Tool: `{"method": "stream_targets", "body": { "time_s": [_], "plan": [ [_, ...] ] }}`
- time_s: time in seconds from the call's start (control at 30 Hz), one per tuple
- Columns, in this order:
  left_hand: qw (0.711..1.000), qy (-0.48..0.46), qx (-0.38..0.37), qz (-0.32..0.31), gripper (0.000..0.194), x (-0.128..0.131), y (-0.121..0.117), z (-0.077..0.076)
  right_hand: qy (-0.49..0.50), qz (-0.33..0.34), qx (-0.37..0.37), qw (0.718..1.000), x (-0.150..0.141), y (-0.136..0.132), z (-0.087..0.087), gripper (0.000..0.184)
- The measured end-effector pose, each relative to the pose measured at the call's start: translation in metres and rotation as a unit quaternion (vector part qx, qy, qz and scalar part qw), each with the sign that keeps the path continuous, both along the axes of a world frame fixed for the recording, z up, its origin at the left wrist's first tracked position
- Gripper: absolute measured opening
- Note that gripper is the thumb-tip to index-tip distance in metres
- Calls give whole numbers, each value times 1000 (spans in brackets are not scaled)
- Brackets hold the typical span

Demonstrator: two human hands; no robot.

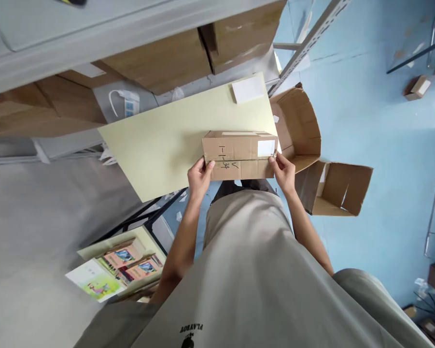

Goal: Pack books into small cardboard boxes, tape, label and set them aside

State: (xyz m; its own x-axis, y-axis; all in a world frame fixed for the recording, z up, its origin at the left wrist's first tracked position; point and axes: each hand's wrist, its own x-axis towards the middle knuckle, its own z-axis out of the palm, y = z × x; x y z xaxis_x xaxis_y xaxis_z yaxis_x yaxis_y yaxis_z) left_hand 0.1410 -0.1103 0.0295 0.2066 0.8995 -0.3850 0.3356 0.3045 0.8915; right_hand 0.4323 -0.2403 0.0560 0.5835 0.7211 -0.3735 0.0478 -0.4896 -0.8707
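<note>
The left hand (200, 178) and right hand (284, 174), equally near, hold opposite ends of the marker-labelled cardboard box (246, 168), its long axis running crosswise between them, while the pale yellow desk (150, 145) stretches beyond them, mostly toward the left hand's side.

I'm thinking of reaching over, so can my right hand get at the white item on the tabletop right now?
Probably not: the right hand is holding one end of the cardboard box, though the white item lies uncovered on the tabletop beyond.
</note>
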Motion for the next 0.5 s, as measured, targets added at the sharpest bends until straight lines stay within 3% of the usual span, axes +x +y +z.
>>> {"method": "stream_targets", "body": {
  "time_s": [0.17,0.3,0.4,0.5],
  "plan": [
    [1000,15,-7,-10,78,49,-8,10,6,-22,9,1000,42,-18,-5,94],
    [1000,29,6,7,74,106,-14,28,2,-10,-4,1000,99,-21,-20,88],
    [997,68,28,-15,66,172,-14,42,-23,-40,-4,999,159,-36,-36,79],
    [982,119,75,-126,59,262,-11,39,-56,-120,-10,991,222,-63,-68,72]
  ]
}}
